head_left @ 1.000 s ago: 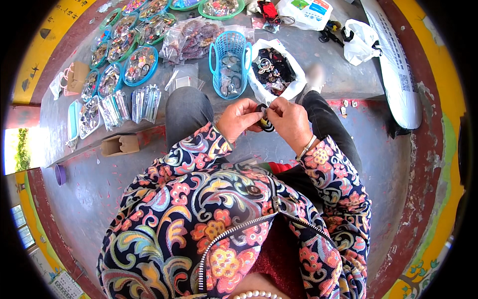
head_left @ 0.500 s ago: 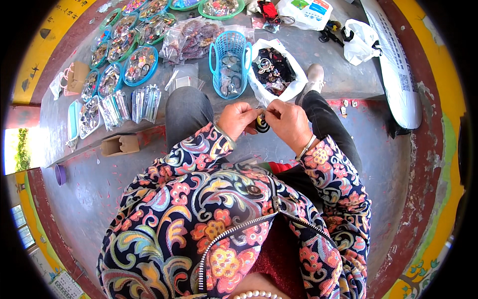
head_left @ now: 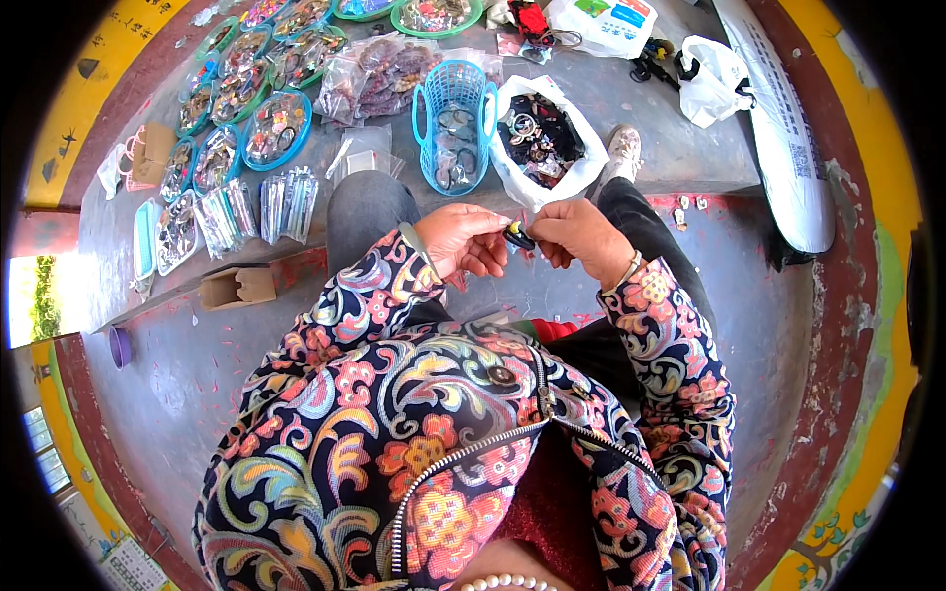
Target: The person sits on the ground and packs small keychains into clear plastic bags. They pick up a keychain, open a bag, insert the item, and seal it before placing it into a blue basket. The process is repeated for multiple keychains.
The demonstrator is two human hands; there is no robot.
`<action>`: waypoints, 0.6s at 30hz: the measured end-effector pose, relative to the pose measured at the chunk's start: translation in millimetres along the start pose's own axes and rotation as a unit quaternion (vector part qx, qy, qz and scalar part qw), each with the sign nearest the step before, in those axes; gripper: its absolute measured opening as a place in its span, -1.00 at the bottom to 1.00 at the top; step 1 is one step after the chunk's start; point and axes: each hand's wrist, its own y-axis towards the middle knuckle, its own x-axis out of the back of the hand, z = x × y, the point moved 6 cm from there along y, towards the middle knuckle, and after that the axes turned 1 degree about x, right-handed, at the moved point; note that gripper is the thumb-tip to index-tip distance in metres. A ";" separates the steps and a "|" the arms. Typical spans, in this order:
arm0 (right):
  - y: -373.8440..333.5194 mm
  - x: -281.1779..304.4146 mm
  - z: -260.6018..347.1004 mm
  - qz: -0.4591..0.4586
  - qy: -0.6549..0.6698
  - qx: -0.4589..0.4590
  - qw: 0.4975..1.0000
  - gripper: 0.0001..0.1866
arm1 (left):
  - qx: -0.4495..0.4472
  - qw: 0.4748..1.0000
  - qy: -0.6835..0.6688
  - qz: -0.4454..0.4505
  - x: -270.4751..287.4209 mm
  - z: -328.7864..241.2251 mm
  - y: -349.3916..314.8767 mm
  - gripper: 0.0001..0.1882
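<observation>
Between my two hands is a small black hair tie with a yellow ornament (head_left: 517, 233), held above the gap between my knees. My left hand (head_left: 461, 239) pinches its left side with thumb and forefinger, the other fingers loosely curled below. My right hand (head_left: 583, 238) has its fingers bent closed at the hair tie's right side; its fingertips are partly hidden. Just beyond my right hand stands a white plastic bag (head_left: 581, 177) full of dark small pieces. Left of that bag is a blue plastic basket (head_left: 429, 163) with several dark loops inside.
Round trays (head_left: 279, 163) of small accessories crowd the far left of the grey ledge. Bundles of slim wrapped items (head_left: 288, 202) lie nearer, with a cardboard box (head_left: 237, 287) below. Clear bags (head_left: 379, 79) sit behind. At right are a white bag (head_left: 711, 84) and a long white wrapped panel (head_left: 788, 138).
My hands have drawn slightly apart, the right one moving right and down. The hair tie has turned from hanging downward to slanting between them, and my left fingers have loosened.
</observation>
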 end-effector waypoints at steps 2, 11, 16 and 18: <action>-2.7 2.1 4.1 0.006 0.006 0.003 1.000 -0.80 | 0.003 1.000 0.014 0.021 -4.7 -3.3 -3.0 -0.74; -16.1 -3.6 22.7 0.048 0.004 0.032 0.998 -0.78 | -0.023 0.982 0.187 -0.004 -20.1 -20.3 -25.2 -0.66; -31.0 -7.2 43.4 0.071 -0.002 0.050 0.996 -0.80 | -0.034 0.988 0.152 -0.011 -23.2 -26.7 -27.4 -0.67; -22.0 -1.2 35.1 0.059 0.002 0.052 0.997 -0.80 | -0.025 0.990 0.141 -0.003 -23.3 -25.6 -25.8 -0.67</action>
